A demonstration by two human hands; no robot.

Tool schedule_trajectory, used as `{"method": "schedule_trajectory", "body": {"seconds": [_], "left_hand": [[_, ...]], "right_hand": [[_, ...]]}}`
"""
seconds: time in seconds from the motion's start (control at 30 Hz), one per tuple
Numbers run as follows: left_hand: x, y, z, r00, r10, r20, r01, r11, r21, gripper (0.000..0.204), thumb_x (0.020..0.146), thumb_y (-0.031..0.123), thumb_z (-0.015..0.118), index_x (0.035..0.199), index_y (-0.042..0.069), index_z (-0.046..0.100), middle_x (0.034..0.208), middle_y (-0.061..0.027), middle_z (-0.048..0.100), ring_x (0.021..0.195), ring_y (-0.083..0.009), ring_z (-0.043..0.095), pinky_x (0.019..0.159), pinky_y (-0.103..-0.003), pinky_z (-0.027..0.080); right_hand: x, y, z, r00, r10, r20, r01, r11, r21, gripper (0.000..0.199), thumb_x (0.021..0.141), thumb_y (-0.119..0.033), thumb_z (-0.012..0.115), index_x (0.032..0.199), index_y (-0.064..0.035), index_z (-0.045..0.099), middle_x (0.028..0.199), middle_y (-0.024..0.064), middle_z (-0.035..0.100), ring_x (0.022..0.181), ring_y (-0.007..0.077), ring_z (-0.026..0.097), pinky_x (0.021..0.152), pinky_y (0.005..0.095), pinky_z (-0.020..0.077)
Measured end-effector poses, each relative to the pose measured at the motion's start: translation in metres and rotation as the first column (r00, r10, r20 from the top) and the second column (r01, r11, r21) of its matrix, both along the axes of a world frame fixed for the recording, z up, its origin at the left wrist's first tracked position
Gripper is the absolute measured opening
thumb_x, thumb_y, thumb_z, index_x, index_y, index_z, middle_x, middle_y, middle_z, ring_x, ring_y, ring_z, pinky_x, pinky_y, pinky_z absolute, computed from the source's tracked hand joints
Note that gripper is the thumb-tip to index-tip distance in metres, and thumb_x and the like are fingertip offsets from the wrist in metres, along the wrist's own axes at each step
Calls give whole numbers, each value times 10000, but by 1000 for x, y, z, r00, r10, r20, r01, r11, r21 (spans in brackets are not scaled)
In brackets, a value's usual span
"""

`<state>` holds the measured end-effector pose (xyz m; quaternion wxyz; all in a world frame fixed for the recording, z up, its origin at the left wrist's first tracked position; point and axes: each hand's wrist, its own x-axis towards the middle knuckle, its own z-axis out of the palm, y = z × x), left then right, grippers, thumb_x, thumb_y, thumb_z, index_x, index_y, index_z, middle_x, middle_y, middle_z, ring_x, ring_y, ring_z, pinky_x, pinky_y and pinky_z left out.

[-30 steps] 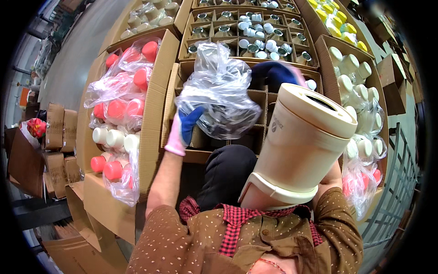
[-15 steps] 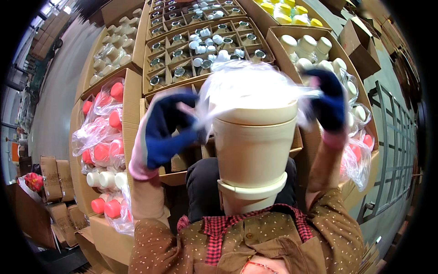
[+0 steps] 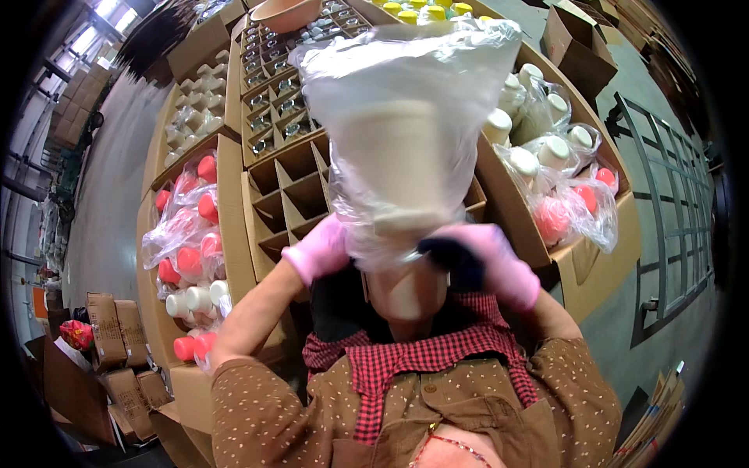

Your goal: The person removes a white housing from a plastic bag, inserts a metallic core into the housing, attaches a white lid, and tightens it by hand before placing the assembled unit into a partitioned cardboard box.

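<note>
Both gloved hands, left hand (image 3: 321, 251) and right hand (image 3: 491, 261), pinch the clear plastic bag (image 3: 406, 125) with closed fingers below the cream plastic pot (image 3: 406, 226). To do this well, I think both should pull the film evenly down, keeping the pot centred.

Cream pot (image 3: 406, 292) upright, clear plastic bag (image 3: 406, 117) pulled over its top

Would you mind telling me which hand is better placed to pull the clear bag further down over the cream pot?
Probably the right hand: its grip sits on the clear bag at its lower edge on the cream pot. The left hand is at the side and looks less closed on the plastic.
</note>
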<state>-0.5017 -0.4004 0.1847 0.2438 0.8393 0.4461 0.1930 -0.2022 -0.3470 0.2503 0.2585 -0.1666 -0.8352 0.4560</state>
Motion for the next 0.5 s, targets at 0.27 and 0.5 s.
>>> {"method": "schedule_trajectory", "body": {"seconds": [0.27, 0.5], "left_hand": [[54, -82, 122, 970, -46, -238, 74, 991, 112, 558, 682, 182, 699, 1227, 101, 610, 1243, -183, 585, 1215, -340, 538, 1054, -472, 390], [97, -40, 73, 643, 297, 706, 264, 779, -568, 660, 952, 288, 557, 1502, 38, 291, 1530, -118, 347, 1441, -298, 284, 1198, -420, 188]], "right_hand": [[33, -43, 9, 876, 468, -112, -477, 814, -332, 284, 836, -38, 694, 1114, -15, 640, 1007, 131, 707, 920, 219, 683, 853, 329, 519], [13, -43, 54, 840, -95, -535, 0, 985, -174, 425, 883, -288, 707, 1223, -42, 638, 1137, 116, 679, 1070, 314, 648, 997, 423, 457]]}}
